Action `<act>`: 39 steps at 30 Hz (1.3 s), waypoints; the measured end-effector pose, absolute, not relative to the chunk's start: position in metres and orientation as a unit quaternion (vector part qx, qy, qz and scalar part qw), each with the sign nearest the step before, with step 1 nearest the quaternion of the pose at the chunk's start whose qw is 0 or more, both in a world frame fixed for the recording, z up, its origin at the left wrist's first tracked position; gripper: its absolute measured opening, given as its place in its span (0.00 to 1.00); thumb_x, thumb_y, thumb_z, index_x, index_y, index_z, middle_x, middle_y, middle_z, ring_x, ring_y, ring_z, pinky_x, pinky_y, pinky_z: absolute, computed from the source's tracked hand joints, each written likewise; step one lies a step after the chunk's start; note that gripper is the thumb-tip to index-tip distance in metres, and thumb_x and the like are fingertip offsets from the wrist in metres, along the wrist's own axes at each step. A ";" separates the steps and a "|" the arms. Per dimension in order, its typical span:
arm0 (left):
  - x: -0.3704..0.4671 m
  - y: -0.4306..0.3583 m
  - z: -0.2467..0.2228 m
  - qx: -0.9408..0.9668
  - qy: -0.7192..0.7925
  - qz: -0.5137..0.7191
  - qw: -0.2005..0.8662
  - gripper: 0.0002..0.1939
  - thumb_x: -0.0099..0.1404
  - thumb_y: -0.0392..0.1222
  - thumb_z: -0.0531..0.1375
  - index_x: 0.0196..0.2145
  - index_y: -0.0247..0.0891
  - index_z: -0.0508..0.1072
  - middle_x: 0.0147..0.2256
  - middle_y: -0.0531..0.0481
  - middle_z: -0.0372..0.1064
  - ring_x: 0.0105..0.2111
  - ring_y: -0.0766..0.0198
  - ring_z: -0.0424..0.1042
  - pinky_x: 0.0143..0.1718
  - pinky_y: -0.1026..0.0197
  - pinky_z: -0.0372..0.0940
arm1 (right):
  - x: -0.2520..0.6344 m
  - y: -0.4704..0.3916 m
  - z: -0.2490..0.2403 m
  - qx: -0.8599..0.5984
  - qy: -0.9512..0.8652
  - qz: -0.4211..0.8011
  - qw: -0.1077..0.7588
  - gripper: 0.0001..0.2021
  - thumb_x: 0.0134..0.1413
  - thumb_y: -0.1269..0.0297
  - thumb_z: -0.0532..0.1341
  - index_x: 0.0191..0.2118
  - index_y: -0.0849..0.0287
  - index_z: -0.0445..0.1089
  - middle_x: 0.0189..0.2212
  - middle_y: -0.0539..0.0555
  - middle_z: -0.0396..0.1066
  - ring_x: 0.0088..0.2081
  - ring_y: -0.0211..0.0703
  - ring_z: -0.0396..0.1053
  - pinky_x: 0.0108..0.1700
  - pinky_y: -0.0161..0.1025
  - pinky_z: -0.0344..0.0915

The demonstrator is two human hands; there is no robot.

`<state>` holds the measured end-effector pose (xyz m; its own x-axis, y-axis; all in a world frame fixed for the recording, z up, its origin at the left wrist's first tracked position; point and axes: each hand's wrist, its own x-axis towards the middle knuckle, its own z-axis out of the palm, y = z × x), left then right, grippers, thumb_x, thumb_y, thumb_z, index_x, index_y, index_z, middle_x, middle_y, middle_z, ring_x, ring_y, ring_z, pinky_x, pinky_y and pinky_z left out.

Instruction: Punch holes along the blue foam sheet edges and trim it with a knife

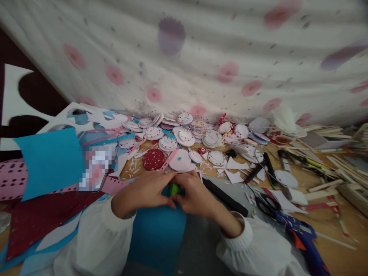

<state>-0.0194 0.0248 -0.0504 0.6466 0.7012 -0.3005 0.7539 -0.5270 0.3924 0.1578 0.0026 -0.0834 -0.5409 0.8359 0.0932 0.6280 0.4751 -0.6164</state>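
A small bright green object (174, 188) shows between my two hands, over a sheet of blue paper (161, 234); its kind is mostly hidden by my fingers. My left hand (146, 190) curls around its left side, thumb pointing inward. From the right, my right hand (193, 190) closes on it, its fingertips meeting those of the left. The blue paper extends below both hands on a grey mat (201, 245). Just beyond my fingers lie a dark red dotted disc (153, 159) and a white paper disc (180, 160) with a blue dot.
Several layered paper discs (185, 137) crowd the back by a floral curtain (172, 76). To the right are a black rod (225, 197), scissors (268, 204), a blue glue gun (301, 230) and wooden sticks (324, 186). A phone (97, 168) and blue card (53, 163) lie left.
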 end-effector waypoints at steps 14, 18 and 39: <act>-0.029 0.026 -0.039 0.883 0.416 -0.134 0.172 0.06 0.63 0.39 0.58 0.34 0.38 0.76 0.35 0.46 0.76 0.38 0.52 0.74 0.35 0.59 0.62 | 0.175 0.005 -0.069 -0.443 -0.841 0.290 0.115 0.12 0.44 0.62 0.71 0.33 0.62 0.72 0.34 0.55 0.73 0.39 0.48 0.68 0.42 0.41 0.57; -0.030 0.026 -0.041 0.890 0.407 -0.124 0.164 0.06 0.64 0.39 0.58 0.33 0.39 0.75 0.34 0.47 0.76 0.37 0.54 0.74 0.35 0.60 0.61 | 0.173 0.004 -0.069 -0.439 -0.838 0.296 0.131 0.12 0.44 0.64 0.71 0.34 0.62 0.72 0.34 0.56 0.74 0.39 0.49 0.69 0.42 0.41 0.58; -0.003 0.017 -0.048 0.895 0.381 0.003 0.232 0.37 0.55 0.45 0.67 0.60 0.34 0.59 0.52 0.39 0.69 0.51 0.48 0.68 0.51 0.51 0.62 | 0.160 0.001 -0.082 -0.459 -0.839 0.251 0.152 0.13 0.42 0.72 0.64 0.39 0.66 0.72 0.40 0.62 0.75 0.44 0.54 0.70 0.48 0.48 0.58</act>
<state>-0.0032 0.0174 -0.0476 0.7094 0.6836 -0.1715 0.6809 -0.6019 0.4172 0.1602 0.0010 -0.0818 -0.5321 0.8463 0.0245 0.6938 0.4524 -0.5604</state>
